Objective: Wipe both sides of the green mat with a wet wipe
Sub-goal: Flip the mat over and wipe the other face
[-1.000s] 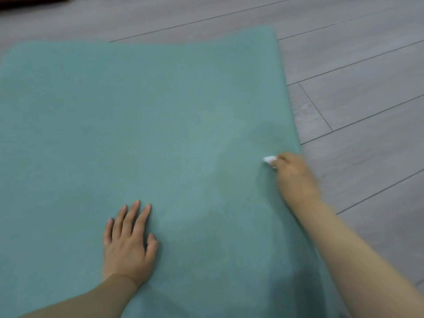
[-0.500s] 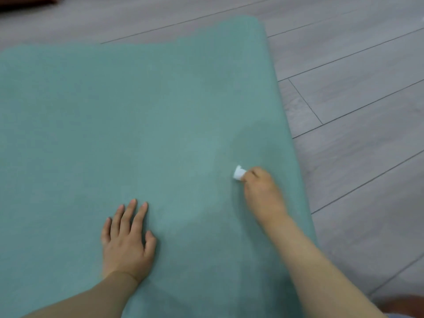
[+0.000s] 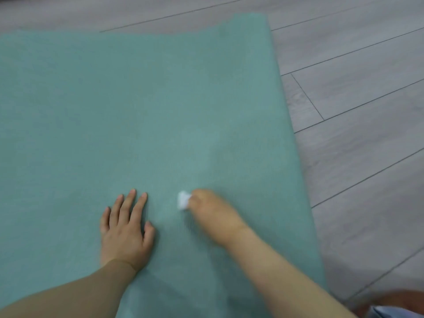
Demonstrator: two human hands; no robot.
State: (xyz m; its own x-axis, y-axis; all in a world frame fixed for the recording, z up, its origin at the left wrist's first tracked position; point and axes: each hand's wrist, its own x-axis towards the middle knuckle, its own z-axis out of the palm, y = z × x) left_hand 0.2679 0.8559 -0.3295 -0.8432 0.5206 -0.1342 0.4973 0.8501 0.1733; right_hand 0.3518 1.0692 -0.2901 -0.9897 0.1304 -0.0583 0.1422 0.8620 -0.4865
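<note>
Soft, even light, no glare — faint shadows under the arms. The right hand (image 3: 212, 212) smears with motion blur; floor lines bend at the edges.

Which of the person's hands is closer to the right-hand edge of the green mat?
The right. The right hand, gripping the wet wipe, lies between the left hand and the green mat's right edge. The left hand rests flat on the mat further from that edge.

Right hand (image 3: 214, 213), wet wipe (image 3: 182, 200): nearer left hand (image 3: 125, 230).
</note>
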